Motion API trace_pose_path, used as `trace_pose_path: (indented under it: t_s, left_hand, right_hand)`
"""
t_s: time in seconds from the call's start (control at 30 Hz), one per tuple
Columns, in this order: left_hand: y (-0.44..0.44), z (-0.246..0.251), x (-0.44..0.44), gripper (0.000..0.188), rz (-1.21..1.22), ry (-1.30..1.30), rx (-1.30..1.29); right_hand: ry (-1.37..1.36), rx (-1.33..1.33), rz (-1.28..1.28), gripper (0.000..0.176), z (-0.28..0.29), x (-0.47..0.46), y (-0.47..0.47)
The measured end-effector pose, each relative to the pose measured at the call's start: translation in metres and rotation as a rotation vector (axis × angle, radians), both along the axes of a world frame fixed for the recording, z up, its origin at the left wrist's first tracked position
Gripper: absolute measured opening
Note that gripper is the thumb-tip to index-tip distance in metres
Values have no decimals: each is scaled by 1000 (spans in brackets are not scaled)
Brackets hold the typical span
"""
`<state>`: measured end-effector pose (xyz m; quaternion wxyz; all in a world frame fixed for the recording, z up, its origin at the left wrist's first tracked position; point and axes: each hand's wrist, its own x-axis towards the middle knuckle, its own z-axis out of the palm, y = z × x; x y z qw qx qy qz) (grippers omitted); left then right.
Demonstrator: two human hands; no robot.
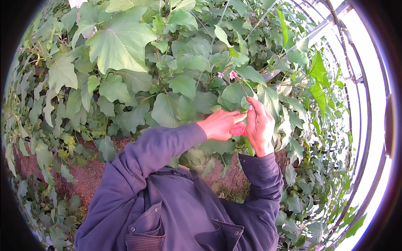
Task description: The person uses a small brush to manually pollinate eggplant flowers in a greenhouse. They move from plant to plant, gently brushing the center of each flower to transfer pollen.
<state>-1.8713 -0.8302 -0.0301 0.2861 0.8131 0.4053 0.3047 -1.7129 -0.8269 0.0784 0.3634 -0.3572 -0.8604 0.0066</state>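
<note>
Both hands are together among eggplant foliage, right of centre. My left hand (220,124) comes in from the left, its index finger reaching towards the right hand. A small red object (237,129) sits under its fingers, seemingly in its grasp; its kind is hard to tell. My right hand (260,127) is raised with thumb and index fingertip pinched together at a thin plant stem (244,90). Just above the fingertips are a pink eggplant flower (233,75) and a smaller pale purple flower (220,75). The left fingertips partly cover a small green leaf (244,103).
Dense eggplant leaves (121,39) surround the hands. Thin support strings (216,33) run up through the plants. Bare reddish soil (89,175) shows below the foliage. Curved frame poles (366,125) stand at the bright right side.
</note>
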Motion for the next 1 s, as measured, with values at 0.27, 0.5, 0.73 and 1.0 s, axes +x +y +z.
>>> trace_pose_path:
  t_s: [0.27,0.5,0.73,1.0]
  left_hand:
    - [-9,-1,-11,93,64,29,81]
    - [-11,-8,-12,89,27,24,57]
    - [-18,-25,-18,74,39,-37,129]
    - [-22,-26,-28,89,41,5,94]
  right_hand:
    - [6,-22,-38,24,-11,-1,9]
    - [77,-118,38,24,-14,-8,21]
    - [-53,-75,6,23,-31,-20,55]
    - [-36,-55,-8,22,-34,-16,54]
